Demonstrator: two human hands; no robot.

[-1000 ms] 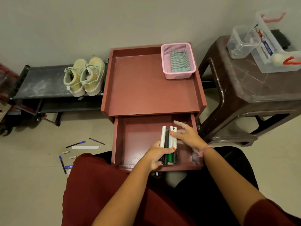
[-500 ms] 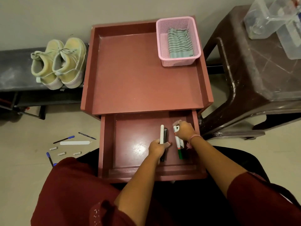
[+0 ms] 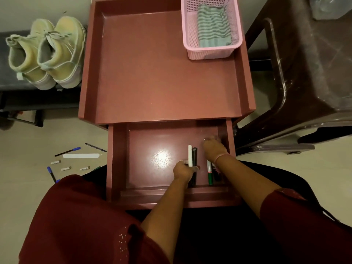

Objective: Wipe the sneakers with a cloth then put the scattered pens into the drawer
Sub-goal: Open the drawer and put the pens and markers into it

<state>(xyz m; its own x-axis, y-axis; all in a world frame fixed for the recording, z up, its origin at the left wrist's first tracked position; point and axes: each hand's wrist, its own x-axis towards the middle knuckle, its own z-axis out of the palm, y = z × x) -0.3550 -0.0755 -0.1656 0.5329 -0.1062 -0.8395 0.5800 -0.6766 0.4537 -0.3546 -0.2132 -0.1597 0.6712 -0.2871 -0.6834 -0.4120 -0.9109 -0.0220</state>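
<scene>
Nearest: both forearms reach forward from dark red sleeves over the lap into the open drawer (image 3: 118, 161) of the red table (image 3: 162, 73).

Left hand (image 3: 183, 171): fingers curled, grip clenched around two markers, one white (image 3: 190, 155) and one black (image 3: 194, 159), held side by side, tips pointing far. Hand sits near the drawer's front wall, right of centre.

Right hand (image 3: 213, 148): farther in, by the drawer's right wall, wrist bent, palm down. Motion-blurred; cannot tell whether its grip is released or closed. Pink band on the wrist.

Between the two hands a green marker (image 3: 210, 173) lies on the drawer floor, lengthwise near to far; something dark lies just right of it, unclear.

Floor, left of the drawer: scattered pens (image 3: 67, 151) and small caps still out, with one long white piece.

Far left: sneakers (image 3: 47, 54) as a pair on a dark low shelf (image 3: 7, 84). Far right corner of the table top: pink basket (image 3: 211, 52) holding the folded striped cloth (image 3: 213, 25).
</scene>
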